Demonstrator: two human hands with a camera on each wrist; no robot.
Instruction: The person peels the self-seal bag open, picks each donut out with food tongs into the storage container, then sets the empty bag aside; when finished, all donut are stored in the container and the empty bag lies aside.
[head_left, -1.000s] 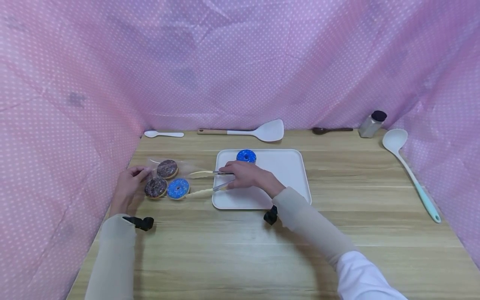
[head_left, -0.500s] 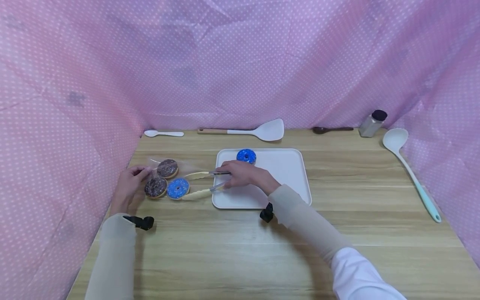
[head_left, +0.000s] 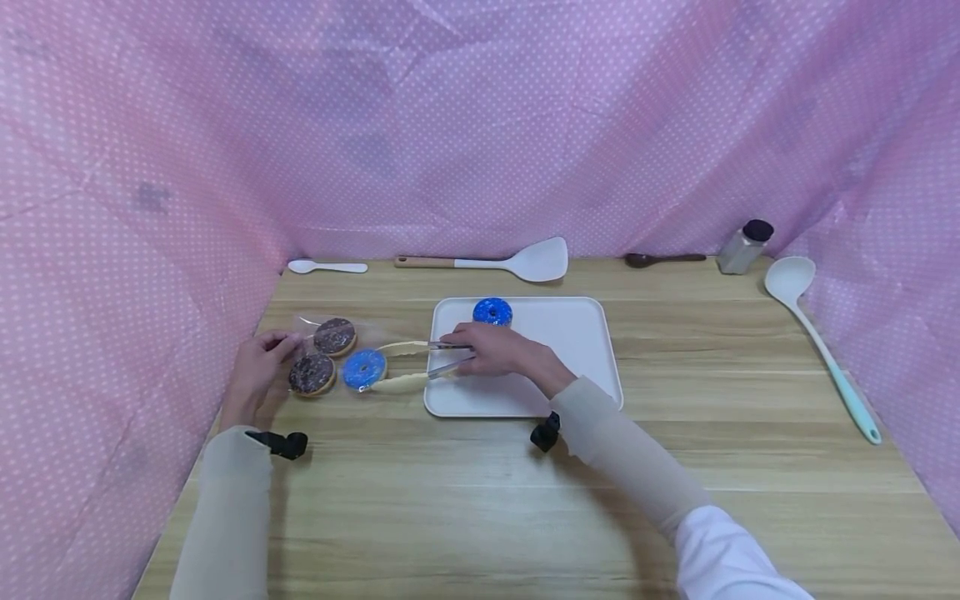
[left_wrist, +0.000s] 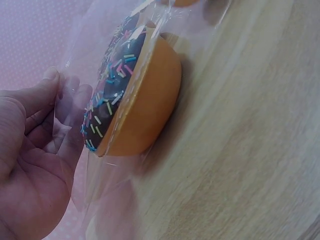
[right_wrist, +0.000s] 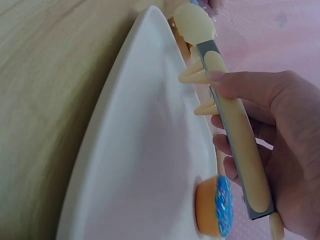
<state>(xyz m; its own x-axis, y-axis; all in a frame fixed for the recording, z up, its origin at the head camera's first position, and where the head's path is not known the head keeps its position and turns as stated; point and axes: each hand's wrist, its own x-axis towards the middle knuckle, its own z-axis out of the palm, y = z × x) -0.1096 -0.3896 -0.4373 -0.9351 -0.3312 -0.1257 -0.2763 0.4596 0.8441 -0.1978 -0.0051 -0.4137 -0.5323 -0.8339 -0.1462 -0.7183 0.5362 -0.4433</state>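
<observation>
At the left of the head view, my left hand (head_left: 258, 367) pinches the edge of a transparent plastic bag (left_wrist: 70, 110) between thumb and fingers. Two chocolate donuts (head_left: 312, 375) with sprinkles lie in it; a blue donut (head_left: 365, 370) sits to their right, at the bag's mouth. My right hand (head_left: 491, 348) grips a pair of cream-tipped tongs (right_wrist: 237, 135) over the tray. Their tips stand on either side of the blue donut. Another blue-iced donut (right_wrist: 215, 206) rests on the white tray (head_left: 570, 350), just beyond my right hand.
Along the back of the wooden table (head_left: 420, 517) lie a small white spoon (head_left: 327, 267), a spatula (head_left: 536, 262) and a dark spoon (head_left: 663, 260). A black-capped jar (head_left: 745, 247) stands back right, near a long ladle (head_left: 821, 346). Pink dotted cloth (head_left: 480, 125) encloses the table.
The tongs first reach a little left around the blue donut, then draw back right, and the donut shifts right, away from the chocolate ones. My left hand stays in place.
</observation>
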